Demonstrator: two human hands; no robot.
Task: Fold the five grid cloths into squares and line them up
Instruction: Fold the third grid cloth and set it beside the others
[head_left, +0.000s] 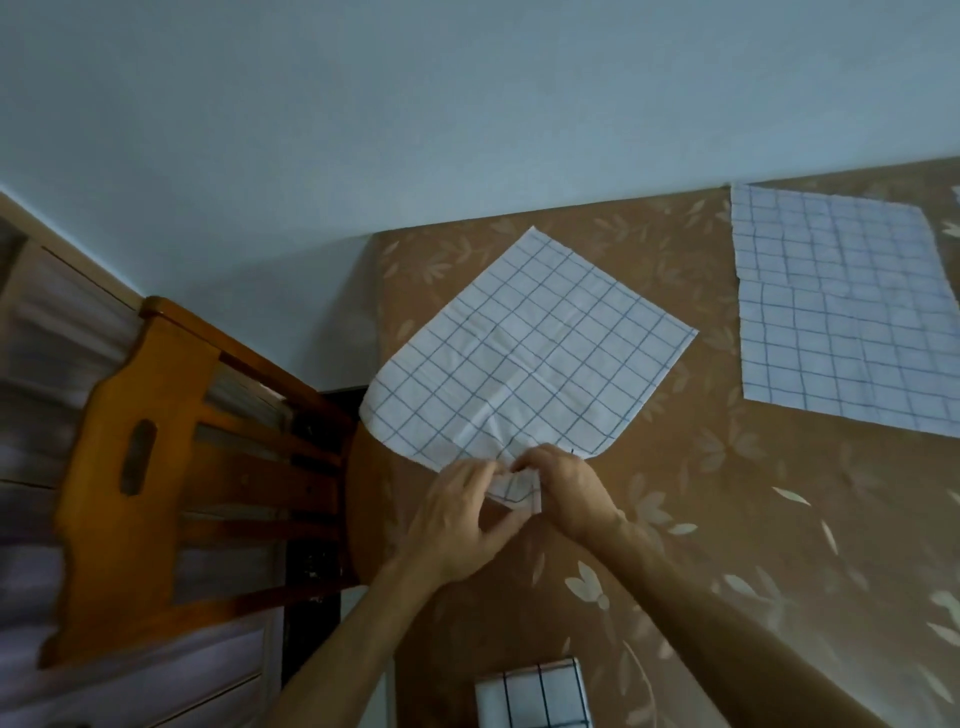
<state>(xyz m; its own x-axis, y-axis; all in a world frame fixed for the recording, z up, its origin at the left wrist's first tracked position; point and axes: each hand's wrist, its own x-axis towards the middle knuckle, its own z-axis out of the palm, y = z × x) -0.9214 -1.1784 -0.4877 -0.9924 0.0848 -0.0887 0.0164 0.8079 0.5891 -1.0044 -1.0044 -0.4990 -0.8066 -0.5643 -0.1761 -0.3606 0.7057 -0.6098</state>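
Grid cloth (530, 353), near corner gathered up between two bare hands at the near-left part of a table (727, 519) covered in brown leaf print. The fingers (480, 475) of the left hand (457, 514) and those of the right hand (566, 493) curl in on that bunched corner and pinch it, the two hands almost touching; the fingertips themselves are tucked under fabric and knuckles and cannot be made out. The cloth lies diamond-wise, its long axis running from the hands away to a far corner that points at the pale wall (415, 104); its right corner points toward a second grid cloth (841, 312), which lies spread flat and well apart, its right side cut off by the frame. The left corner reaches the table's left edge, and whether it hangs over is hard to tell. A folded grid cloth (535, 693) sits at the near edge of the view, between the forearms, its lower part cut off. A wooden chair (156, 467) stands just beside the table on the left.
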